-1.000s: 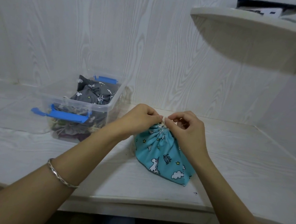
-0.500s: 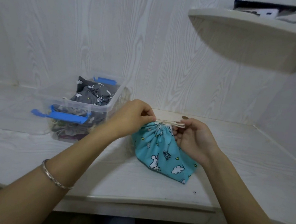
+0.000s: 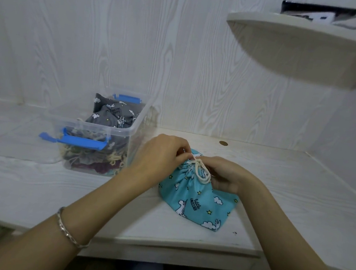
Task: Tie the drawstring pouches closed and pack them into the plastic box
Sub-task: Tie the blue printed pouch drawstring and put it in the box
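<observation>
A clear plastic box [image 3: 139, 121] stands on the left of the white wood-grain table [image 3: 37, 182], its lid off and 2 blue latches [image 3: 80, 141] hanging open. Inside it a grey printed pouch [image 3: 116, 113] sits on top of other pouches with tangled cream cords. A silver bracelet [image 3: 70, 231] circles the left wrist. Just right of the box, the left hand [image 3: 160, 155] has its fingers curled, pinching the cream drawstring [image 3: 199, 173] at the gathered neck of a turquoise unicorn pouch [image 3: 196, 202]. This pouch lies on the table outside the box, neck pointing away from the person, a loop of cord draped over the gathers. The right hand [image 3: 227, 176] curls its fingers in at the neck from the other side, on the same cord. A small brown spot [image 3: 223, 143] marks the table behind. A rounded shelf [image 3: 301, 42] carries a dark object [image 3: 319, 10] at the upper right.
</observation>
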Motion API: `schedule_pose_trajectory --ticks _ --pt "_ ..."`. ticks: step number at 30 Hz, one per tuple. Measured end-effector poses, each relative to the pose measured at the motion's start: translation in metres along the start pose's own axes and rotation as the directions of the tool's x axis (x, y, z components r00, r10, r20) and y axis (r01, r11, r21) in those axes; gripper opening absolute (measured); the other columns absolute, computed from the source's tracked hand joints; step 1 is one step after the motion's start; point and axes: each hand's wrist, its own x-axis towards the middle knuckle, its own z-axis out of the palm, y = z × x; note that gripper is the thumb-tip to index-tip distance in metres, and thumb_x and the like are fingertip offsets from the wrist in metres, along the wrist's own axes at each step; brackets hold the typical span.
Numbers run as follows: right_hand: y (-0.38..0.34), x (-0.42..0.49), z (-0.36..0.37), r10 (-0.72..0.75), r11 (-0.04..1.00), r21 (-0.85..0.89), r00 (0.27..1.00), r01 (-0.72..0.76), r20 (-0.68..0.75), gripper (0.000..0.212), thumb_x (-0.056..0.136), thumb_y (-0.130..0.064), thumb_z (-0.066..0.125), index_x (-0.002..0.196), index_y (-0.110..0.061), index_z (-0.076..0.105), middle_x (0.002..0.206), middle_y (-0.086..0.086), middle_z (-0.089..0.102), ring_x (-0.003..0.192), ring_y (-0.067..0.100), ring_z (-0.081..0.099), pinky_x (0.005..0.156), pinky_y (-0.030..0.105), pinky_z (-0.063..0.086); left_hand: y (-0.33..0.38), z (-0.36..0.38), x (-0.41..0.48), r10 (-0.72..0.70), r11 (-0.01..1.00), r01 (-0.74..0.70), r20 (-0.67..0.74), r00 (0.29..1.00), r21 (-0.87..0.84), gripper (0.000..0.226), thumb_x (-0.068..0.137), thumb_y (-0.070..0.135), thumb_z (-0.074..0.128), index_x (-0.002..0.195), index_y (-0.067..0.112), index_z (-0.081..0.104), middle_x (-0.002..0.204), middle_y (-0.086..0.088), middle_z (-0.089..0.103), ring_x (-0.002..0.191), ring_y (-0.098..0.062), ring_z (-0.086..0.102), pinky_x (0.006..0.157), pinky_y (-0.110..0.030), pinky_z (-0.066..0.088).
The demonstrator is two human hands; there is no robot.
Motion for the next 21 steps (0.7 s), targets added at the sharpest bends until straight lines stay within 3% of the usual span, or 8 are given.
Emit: schedule_pose_trajectory --ticks 2,5,8,10,14,18,21 --pt "-0.002 -0.001 0.0 -0.022 0.999 0.035 0.999 0.021 0.045 0.074 0.067 -0.032 0.085 0.124 0.007 0.058 0.113 0.021 0.062 0.094 0.029 0.058 0.087 0.04 0.055 0.0 -0.001 -0.002 -0.022 0.999 0.022 0.008 1.0 -0.034 0.015 0.087 0.04 0.064 0.093 0.029 0.073 0.085 0.011 0.071 0.078 -0.004 0.063 0.075 -0.028 0.055" --pt "-0.006 -0.003 0.001 -0.108 0.989 0.093 0.993 0.112 -0.046 0.029 0.084 -0.006 0.07 0.111 0.001 0.066 0.091 0.014 0.068 0.071 0.018 0.065 0.061 0.027 0.059 0.001 0.0 -0.004 -0.042 0.994 0.042 0.006 0.999 -0.104 0.011 0.085 0.036 0.067 0.09 0.028 0.073 0.08 0.012 0.07 0.075 -0.001 0.063 0.074 -0.029 0.057" --pt "-0.01 -0.007 0.004 -0.203 0.968 0.123 0.972 0.218 -0.119 0.02 0.083 0.003 0.068 0.101 -0.002 0.066 0.078 0.01 0.07 0.062 0.014 0.067 0.054 0.022 0.055 -0.002 0.002 -0.006 -0.103 0.971 0.096 -0.023 0.994 -0.217 0.014 0.085 0.036 0.065 0.089 0.027 0.075 0.079 0.013 0.071 0.075 0.001 0.065 0.073 -0.028 0.058" --pt "-0.011 -0.008 0.007 -0.249 0.965 0.051 0.959 0.258 -0.138 0.015 0.083 0.002 0.068 0.096 -0.005 0.065 0.072 0.007 0.069 0.058 0.012 0.064 0.051 0.02 0.052 -0.002 0.002 -0.005 -0.117 0.96 0.091 -0.083 0.99 -0.266 0.011 0.085 0.034 0.068 0.09 0.027 0.074 0.08 0.014 0.071 0.076 0.003 0.064 0.074 -0.024 0.057" --pt "-0.013 -0.01 0.016 -0.321 0.947 -0.045 0.938 0.318 -0.131 0.019 0.082 0.009 0.065 0.082 -0.009 0.062 0.07 0.008 0.067 0.057 0.014 0.06 0.052 0.02 0.049 0.002 0.002 -0.001 -0.07 0.936 0.036 -0.083 0.994 -0.351 0.014 0.083 0.033 0.072 0.096 0.028 0.072 0.087 0.019 0.067 0.083 0.009 0.059 0.074 -0.007 0.045" --pt "-0.016 -0.015 0.017 -0.39 0.92 -0.086 0.914 0.382 -0.116 0.026 0.076 0.019 0.062 0.079 -0.007 0.061 0.07 0.009 0.068 0.064 0.018 0.063 0.065 0.025 0.053 0.001 0.002 0.007 -0.142 0.795 0.178 0.108 0.984 -0.58 0.018 0.08 0.022 0.076 0.096 0.025 0.069 0.088 0.006 0.074 0.083 -0.005 0.069 0.079 -0.028 0.057" --pt "-0.012 -0.019 0.018 -0.442 0.892 -0.163 0.889 0.421 -0.121 0.026 0.075 0.02 0.063 0.083 -0.005 0.064 0.079 0.016 0.07 0.073 0.023 0.067 0.074 0.028 0.057 -0.002 -0.002 0.009 -0.235 0.738 0.314 0.208 0.949 -0.597 0.03 0.076 0.019 0.08 0.103 0.018 0.066 0.084 0.0 0.075 0.078 -0.011 0.072 0.076 -0.029 0.057"
